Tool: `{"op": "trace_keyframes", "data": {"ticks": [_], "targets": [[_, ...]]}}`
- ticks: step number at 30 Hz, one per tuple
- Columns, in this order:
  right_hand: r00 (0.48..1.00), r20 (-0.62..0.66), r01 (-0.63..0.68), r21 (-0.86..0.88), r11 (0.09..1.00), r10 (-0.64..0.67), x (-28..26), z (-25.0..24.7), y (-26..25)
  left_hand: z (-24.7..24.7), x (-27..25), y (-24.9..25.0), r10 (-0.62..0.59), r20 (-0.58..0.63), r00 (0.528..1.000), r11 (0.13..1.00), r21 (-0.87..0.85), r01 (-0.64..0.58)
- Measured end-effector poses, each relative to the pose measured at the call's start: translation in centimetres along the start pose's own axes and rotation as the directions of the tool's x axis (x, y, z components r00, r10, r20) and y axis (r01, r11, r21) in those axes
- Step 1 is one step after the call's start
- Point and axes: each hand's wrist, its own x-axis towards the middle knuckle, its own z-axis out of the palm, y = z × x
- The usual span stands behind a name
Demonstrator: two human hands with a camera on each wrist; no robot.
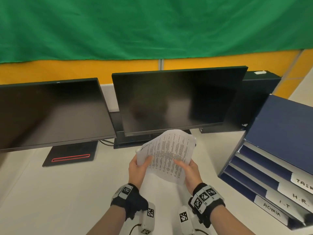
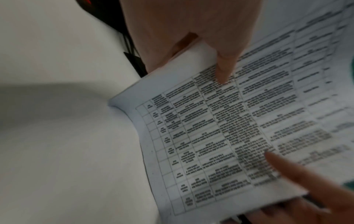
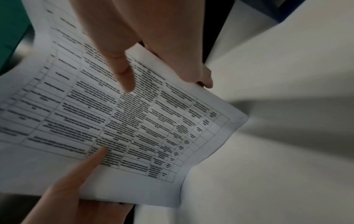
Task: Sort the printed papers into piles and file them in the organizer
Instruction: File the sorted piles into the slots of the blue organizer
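A stack of printed papers (image 1: 167, 155) with dense tables is held tilted above the white desk (image 1: 59, 192), in front of the middle monitor. My left hand (image 1: 138, 167) grips its left edge, thumb on top (image 2: 224, 72) and fingers underneath. My right hand (image 1: 189, 168) grips the right edge the same way, thumb (image 3: 124, 75) pressing the printed face. The sheets (image 2: 210, 136) bow between the two grips; in the right wrist view one corner of the papers (image 3: 229, 121) hangs free. The blue organizer (image 1: 274, 129) stands at the right, its tabs reading TASK, H.R., I.T and ADMIN.
Two dark monitors (image 1: 50, 114) (image 1: 176, 100) stand across the back of the desk. A black stand base with a red line (image 1: 71, 155) lies at left, and a black box (image 1: 259, 92) sits behind the organizer. Green cloth hangs over a yellow partition beyond.
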Motion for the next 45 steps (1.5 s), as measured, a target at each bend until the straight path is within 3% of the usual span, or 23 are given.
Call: {"op": "trace_keyframes", "data": {"ticks": [4, 9, 12, 15, 20, 22, 25, 31, 35, 39, 41, 43, 44, 45], "targets": [[0.995, -0.095, 0.013, -0.076, 0.997, -0.020, -0.9, -1.6, 0.6, 0.6, 0.1, -0.3, -0.051, 0.070, 0.996, 0.999, 0.018, 0.050], [0.961, -0.275, -0.061, -0.261, 0.963, -0.013, -2.2, -6.3, 3.0, 2.8, -0.5, -2.5, -0.105, 0.164, 0.981, 0.971, 0.229, 0.065], [0.916, -0.400, -0.130, -0.272, 0.953, 0.011, -4.5, -9.6, 4.2, 5.1, -2.5, -4.1, -0.171, 0.258, 0.951, 0.939, 0.336, 0.078], [0.868, -0.496, -0.166, -0.277, 0.946, 0.007, -7.5, -12.8, 5.2, 7.7, -5.2, -5.6, -0.181, 0.363, 0.914, 0.898, 0.441, 0.003], [0.743, -0.661, -0.328, -0.223, 0.918, 0.105, -10.1, -18.0, 8.2, 11.4, -9.0, -6.8, -0.222, 0.533, 0.816, 0.873, 0.482, -0.077], [0.714, -0.684, -0.396, -0.214, 0.893, 0.152, -10.3, -19.4, 9.2, 12.1, -10.0, -6.5, -0.222, 0.559, 0.799, 0.874, 0.478, -0.091], [0.732, -0.663, -0.390, -0.217, 0.895, 0.158, -10.6, -20.0, 9.6, 12.4, -10.3, -7.2, -0.241, 0.565, 0.789, 0.856, 0.507, -0.101], [0.799, -0.577, -0.370, -0.248, 0.895, 0.170, -10.1, -19.6, 9.8, 10.7, -10.4, -8.9, -0.314, 0.471, 0.824, 0.825, 0.565, -0.009], [0.774, -0.593, -0.437, -0.245, 0.866, 0.222, -9.4, -21.7, 9.7, 12.1, -10.2, -8.4, -0.351, 0.486, 0.801, 0.819, 0.574, 0.011], [0.729, -0.653, -0.492, -0.291, 0.821, 0.205, -9.3, -25.8, 9.8, 14.2, -10.1, -8.5, -0.464, 0.543, 0.700, 0.780, 0.625, 0.033], [0.661, -0.715, -0.537, -0.241, 0.808, 0.226, -9.2, -27.9, 9.2, 14.9, -10.4, -8.8, -0.554, 0.570, 0.606, 0.753, 0.654, 0.073], [0.583, -0.771, -0.547, -0.139, 0.825, 0.257, -8.7, -29.6, 8.4, 15.5, -10.8, -8.9, -0.645, 0.600, 0.473, 0.746, 0.628, 0.222], [0.577, -0.768, -0.519, -0.081, 0.851, 0.279, -8.4, -29.9, 7.7, 15.8, -10.9, -8.8, -0.668, 0.610, 0.426, 0.738, 0.614, 0.279], [0.594, -0.756, -0.461, -0.040, 0.887, 0.275, -8.2, -30.0, 6.9, 16.1, -10.9, -8.6, -0.674, 0.615, 0.409, 0.736, 0.609, 0.296]]}}
